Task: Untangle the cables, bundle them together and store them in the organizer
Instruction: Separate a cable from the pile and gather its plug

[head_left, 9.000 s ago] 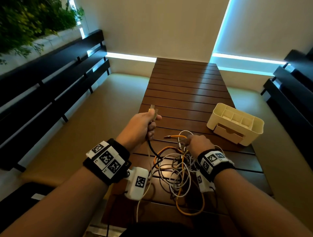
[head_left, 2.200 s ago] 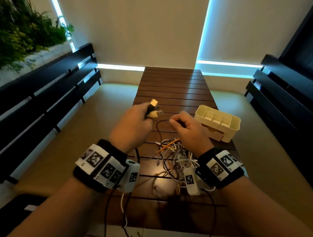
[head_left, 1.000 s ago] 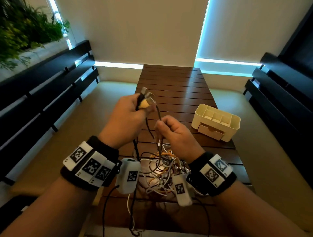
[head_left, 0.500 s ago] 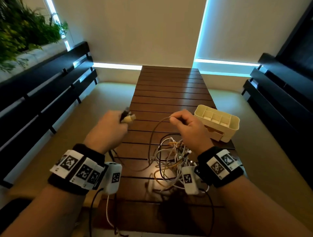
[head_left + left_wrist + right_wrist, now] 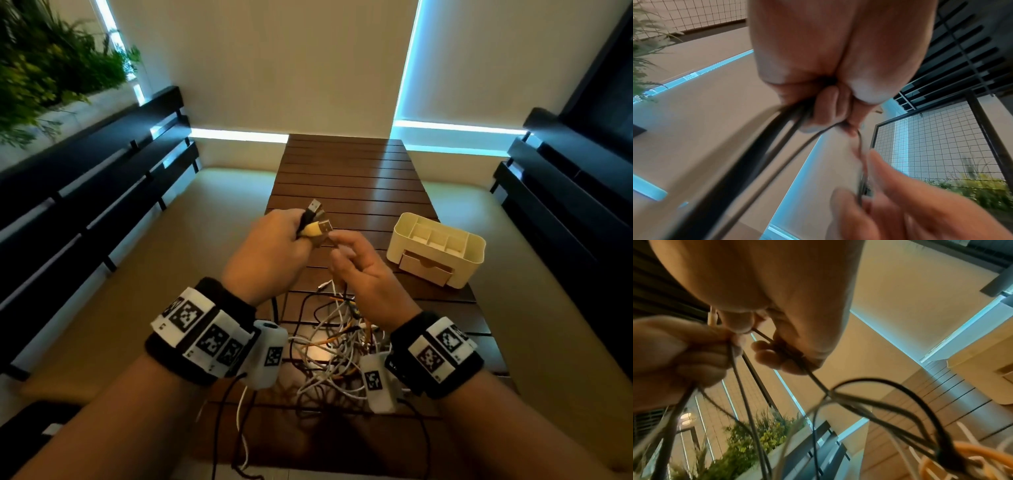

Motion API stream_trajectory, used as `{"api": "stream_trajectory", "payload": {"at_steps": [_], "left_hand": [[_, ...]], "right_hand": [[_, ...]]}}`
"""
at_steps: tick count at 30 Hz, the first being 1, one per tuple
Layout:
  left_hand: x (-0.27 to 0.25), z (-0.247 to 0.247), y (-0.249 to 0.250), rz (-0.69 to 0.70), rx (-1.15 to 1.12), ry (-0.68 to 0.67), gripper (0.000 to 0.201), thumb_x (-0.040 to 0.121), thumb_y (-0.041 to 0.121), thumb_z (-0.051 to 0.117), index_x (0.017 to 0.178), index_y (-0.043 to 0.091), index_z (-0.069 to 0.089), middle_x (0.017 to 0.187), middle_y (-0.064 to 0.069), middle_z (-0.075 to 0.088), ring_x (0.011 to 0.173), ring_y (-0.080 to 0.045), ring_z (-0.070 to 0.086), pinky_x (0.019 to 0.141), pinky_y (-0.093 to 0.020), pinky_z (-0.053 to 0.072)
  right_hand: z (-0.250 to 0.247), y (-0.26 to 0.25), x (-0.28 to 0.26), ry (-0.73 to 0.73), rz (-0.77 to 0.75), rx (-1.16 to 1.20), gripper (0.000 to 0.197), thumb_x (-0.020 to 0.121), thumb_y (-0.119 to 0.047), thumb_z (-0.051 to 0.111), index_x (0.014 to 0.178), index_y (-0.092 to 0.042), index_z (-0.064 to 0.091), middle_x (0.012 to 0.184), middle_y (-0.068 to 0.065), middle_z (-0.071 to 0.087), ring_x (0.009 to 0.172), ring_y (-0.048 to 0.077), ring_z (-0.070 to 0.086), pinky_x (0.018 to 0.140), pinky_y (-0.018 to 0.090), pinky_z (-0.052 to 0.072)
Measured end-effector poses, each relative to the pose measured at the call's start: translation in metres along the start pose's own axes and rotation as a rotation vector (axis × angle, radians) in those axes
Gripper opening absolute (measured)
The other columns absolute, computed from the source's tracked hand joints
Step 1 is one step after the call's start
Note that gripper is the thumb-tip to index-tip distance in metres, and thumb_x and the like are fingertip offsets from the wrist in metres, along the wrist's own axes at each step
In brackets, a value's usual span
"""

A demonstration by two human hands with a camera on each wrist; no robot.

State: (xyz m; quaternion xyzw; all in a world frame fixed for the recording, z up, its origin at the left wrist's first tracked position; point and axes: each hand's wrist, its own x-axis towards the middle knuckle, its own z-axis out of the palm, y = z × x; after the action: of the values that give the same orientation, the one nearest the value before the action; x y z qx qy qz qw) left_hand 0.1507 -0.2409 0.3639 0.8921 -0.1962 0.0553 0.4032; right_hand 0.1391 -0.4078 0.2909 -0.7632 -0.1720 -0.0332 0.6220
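My left hand (image 5: pixel 274 250) is raised above the table and grips a bunch of cable ends, with a black and a yellow USB plug (image 5: pixel 317 224) sticking out of the fist. In the left wrist view its fingers (image 5: pixel 826 105) curl round several dark cables. My right hand (image 5: pixel 356 270) is close beside it and pinches a thin dark cable (image 5: pixel 813 378) that runs down into the tangle. The tangle of white, orange and black cables (image 5: pixel 335 346) lies on the table between my wrists. The cream organizer (image 5: pixel 474 251) stands to the right, apart from both hands.
The slatted wooden table (image 5: pixel 342 178) stretches away from me. Beige bench cushions (image 5: pixel 164 260) with dark slatted backrests (image 5: pixel 85 192) flank it on both sides. A planter with green plants (image 5: pixel 44 68) is at the far left.
My hands, spread apart half a second ago, have come together. The right hand moved left up to the plugs held in the left hand, which rose and shifted right.
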Motion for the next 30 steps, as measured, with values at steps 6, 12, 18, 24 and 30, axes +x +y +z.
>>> {"api": "stream_trajectory", "payload": {"at_steps": [6,12,18,24,30], "left_hand": [[-0.004,-0.032,0.019,-0.060,-0.118,0.334,0.022,0.100,0.026,0.056,0.078,0.030,0.059,0.076,0.005,0.059,0.066,-0.007,0.050,0.057,-0.022,0.039],[-0.005,-0.028,-0.008,-0.260,0.202,-0.086,0.027,0.099,0.016,0.056,0.073,0.024,0.061,0.068,-0.001,0.057,0.058,-0.013,0.047,0.053,-0.029,0.032],[-0.013,-0.013,0.003,-0.042,0.029,0.108,0.017,0.098,0.014,0.055,0.106,0.020,0.068,0.077,0.002,0.062,0.058,-0.006,0.050,0.053,-0.026,0.039],[-0.017,0.009,0.002,-0.013,0.004,-0.093,0.027,0.097,0.018,0.060,0.072,0.027,0.056,0.058,0.012,0.050,0.052,-0.002,0.044,0.050,-0.018,0.030],[-0.012,-0.006,0.001,-0.087,-0.264,0.219,0.020,0.099,0.022,0.058,0.080,0.018,0.064,0.049,0.013,0.049,0.042,0.000,0.040,0.051,-0.026,0.034]], "right_hand": [[-0.002,0.027,-0.014,0.015,0.243,-0.105,0.028,0.098,-0.052,0.042,0.106,-0.032,0.061,0.077,-0.005,0.056,0.070,0.016,0.055,0.074,0.049,0.052],[-0.023,-0.002,0.005,0.249,0.070,-0.221,0.016,0.101,-0.031,0.051,0.098,-0.026,0.066,0.083,-0.006,0.061,0.068,0.004,0.053,0.066,0.021,0.046],[-0.032,-0.021,0.020,0.195,-0.123,-0.347,0.007,0.096,-0.017,0.062,0.098,-0.020,0.067,0.088,-0.009,0.060,0.080,0.004,0.054,0.071,0.012,0.044],[-0.027,-0.033,0.014,0.194,-0.229,-0.335,0.007,0.096,-0.015,0.062,0.098,-0.016,0.068,0.084,-0.010,0.059,0.077,0.006,0.054,0.069,0.014,0.044],[-0.028,-0.009,-0.011,0.150,0.028,-0.304,0.014,0.100,-0.030,0.054,0.095,-0.026,0.067,0.068,-0.012,0.056,0.061,0.001,0.050,0.057,0.015,0.042]]}}
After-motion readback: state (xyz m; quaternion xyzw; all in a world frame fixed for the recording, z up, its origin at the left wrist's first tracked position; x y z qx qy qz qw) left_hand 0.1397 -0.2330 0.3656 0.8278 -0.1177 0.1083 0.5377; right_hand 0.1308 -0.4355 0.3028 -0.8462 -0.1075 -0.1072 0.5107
